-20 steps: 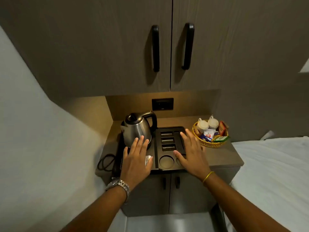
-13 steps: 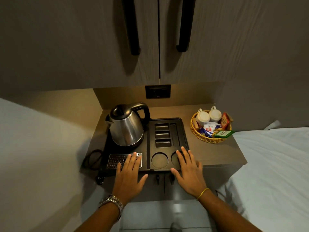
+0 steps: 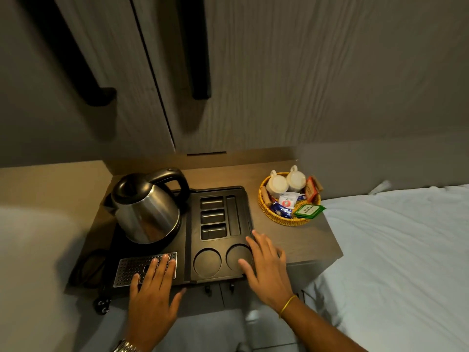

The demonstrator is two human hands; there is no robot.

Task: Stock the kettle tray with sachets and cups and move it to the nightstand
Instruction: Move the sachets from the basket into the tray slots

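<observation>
A black kettle tray (image 3: 243,199) lies on the wooden counter, with a steel kettle (image 3: 144,207) standing on its left half. Its right half has three short slots, one long slot and two round cup wells, all bare. My left hand (image 3: 152,293) rests flat on the tray's front left edge, fingers spread over a perforated metal grille (image 3: 129,268). My right hand (image 3: 264,270) lies flat at the front right corner, partly over the right well. To the right, a yellow woven basket (image 3: 279,219) holds two white cups (image 3: 285,182) and several sachets (image 3: 294,205).
Grey cabinet doors with black handles (image 3: 200,54) hang low over the counter (image 3: 304,240). A white bed (image 3: 406,250) borders the counter on the right. A black cord (image 3: 88,265) coils at the counter's left, and a pale wall closes the left side.
Both hands have drawn back from the kettle and slots to the tray's front edge. My head has moved closer and tilted down.
</observation>
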